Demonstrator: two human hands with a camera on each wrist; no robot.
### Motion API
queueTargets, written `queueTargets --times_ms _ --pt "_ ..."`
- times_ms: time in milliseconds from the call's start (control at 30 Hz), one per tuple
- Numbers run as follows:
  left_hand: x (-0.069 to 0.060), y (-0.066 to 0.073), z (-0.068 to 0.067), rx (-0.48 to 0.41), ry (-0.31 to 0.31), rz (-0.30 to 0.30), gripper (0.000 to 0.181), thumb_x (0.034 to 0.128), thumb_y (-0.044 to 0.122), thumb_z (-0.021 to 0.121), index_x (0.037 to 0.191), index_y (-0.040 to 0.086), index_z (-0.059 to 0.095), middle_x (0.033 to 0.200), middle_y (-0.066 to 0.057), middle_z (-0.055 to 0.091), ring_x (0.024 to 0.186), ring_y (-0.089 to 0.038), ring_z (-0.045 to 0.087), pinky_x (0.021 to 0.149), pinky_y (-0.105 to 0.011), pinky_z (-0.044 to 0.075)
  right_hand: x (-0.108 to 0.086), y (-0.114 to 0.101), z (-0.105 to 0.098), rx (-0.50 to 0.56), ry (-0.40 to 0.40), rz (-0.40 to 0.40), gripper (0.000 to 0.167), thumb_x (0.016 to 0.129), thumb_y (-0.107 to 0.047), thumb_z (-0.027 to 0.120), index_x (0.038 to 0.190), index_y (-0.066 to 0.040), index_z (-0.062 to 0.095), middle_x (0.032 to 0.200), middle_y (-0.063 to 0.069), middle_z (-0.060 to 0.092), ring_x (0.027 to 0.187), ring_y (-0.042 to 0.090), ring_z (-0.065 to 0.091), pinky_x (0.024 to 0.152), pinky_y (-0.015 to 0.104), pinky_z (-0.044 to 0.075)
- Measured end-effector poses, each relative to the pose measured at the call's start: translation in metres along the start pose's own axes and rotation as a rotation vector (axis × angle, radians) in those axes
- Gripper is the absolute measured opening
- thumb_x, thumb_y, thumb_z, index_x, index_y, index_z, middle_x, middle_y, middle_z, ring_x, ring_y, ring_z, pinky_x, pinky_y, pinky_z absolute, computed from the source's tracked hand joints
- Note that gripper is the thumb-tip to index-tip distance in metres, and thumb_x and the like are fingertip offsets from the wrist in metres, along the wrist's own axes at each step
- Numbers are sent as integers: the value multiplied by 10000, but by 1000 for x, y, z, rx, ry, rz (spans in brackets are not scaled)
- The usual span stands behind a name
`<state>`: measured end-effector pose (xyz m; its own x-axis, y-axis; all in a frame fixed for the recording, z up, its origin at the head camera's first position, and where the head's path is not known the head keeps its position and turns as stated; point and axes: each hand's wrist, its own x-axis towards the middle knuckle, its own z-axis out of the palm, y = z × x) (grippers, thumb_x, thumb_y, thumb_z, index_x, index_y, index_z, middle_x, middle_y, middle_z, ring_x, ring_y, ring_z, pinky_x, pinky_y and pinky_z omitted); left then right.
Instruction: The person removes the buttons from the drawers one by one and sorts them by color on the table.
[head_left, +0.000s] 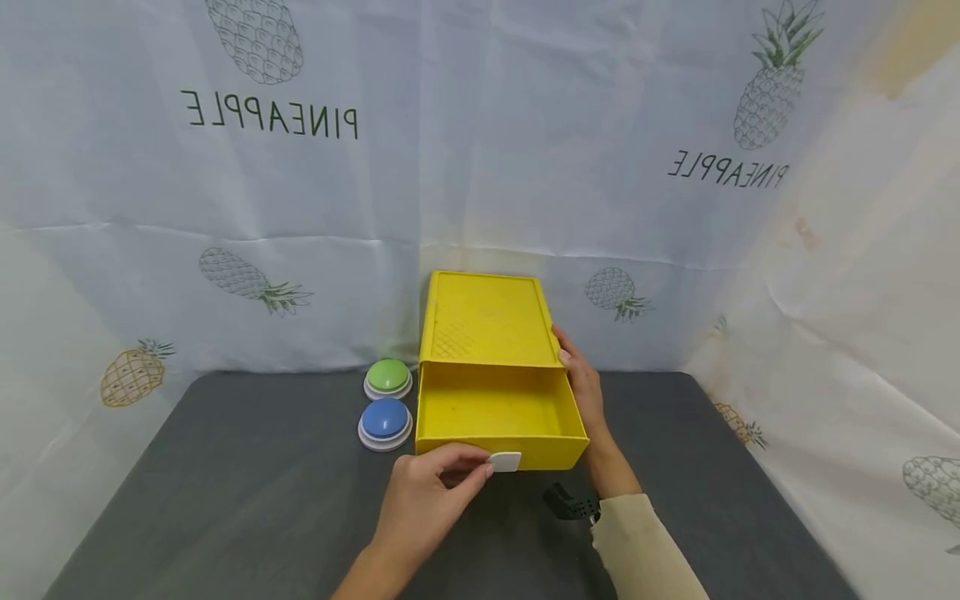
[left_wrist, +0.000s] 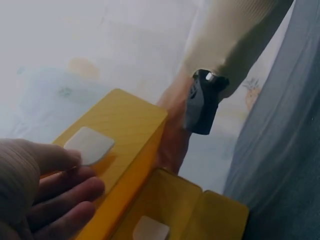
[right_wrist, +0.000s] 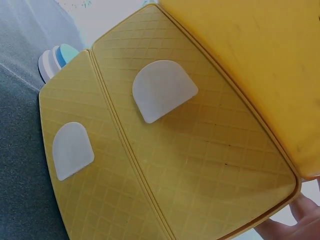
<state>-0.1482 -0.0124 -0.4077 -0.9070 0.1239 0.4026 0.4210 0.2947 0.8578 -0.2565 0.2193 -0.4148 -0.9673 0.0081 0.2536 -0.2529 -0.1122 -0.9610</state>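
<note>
A yellow two-drawer box [head_left: 487,321] stands against the back cloth, its upper drawer [head_left: 487,404] pulled out and bare inside. My left hand [head_left: 431,492] pinches the white handle [head_left: 505,461] on that drawer's front between thumb and index finger. The left wrist view shows the handle [left_wrist: 90,145] close up, the left hand's other fingers loosely bent below it. My right hand [head_left: 585,387] rests along the box's right side, its fingers extended. In the right wrist view both drawer fronts appear, and the lower one bears its own white handle [right_wrist: 73,151].
Left of the box sit a green push button [head_left: 387,375] and a blue push button [head_left: 385,418] on white bases. Pineapple-print cloth [head_left: 480,183] hangs behind and at the sides of the dark grey table [head_left: 247,475]. A black wrist device [head_left: 572,502] is on the right wrist.
</note>
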Motion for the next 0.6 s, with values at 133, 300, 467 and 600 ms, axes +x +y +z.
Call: queueTargets --times_ms 133,300,467,600 --pt "7 -4 4 3 34 -7 172 804 72 838 876 220 787 775 93 768 661 30 686 628 -178 577 1 -1 0 -33 6 -12 505 1104 -253 322 1601 -168 307 1640 105 359 1141 -36 629 924 139 530" --pt "20 -9 2 -27 34 -12 139 819 87 831 892 200 796 793 78 773 679 11 697 656 -182 585 2 -1 0 -71 15 -20 515 1096 -263 324 1601 -160 307 1632 66 382 1160 -29 618 940 148 529" --pt "36 -17 0 -40 22 -20 94 855 127 807 910 202 800 825 73 781 716 -36 722 665 -191 585 3 1 0 -65 -5 -18 509 1099 -315 330 1599 -215 316 1639 1 369 1262 -3 579 974 177 528" --pt "49 -27 0 -20 24 3 82 860 138 804 920 194 804 835 52 786 723 -68 729 649 -203 577 2 4 -1 -35 -12 -8 521 1101 -344 343 1603 -214 303 1652 -7 342 1355 57 521 959 172 533"
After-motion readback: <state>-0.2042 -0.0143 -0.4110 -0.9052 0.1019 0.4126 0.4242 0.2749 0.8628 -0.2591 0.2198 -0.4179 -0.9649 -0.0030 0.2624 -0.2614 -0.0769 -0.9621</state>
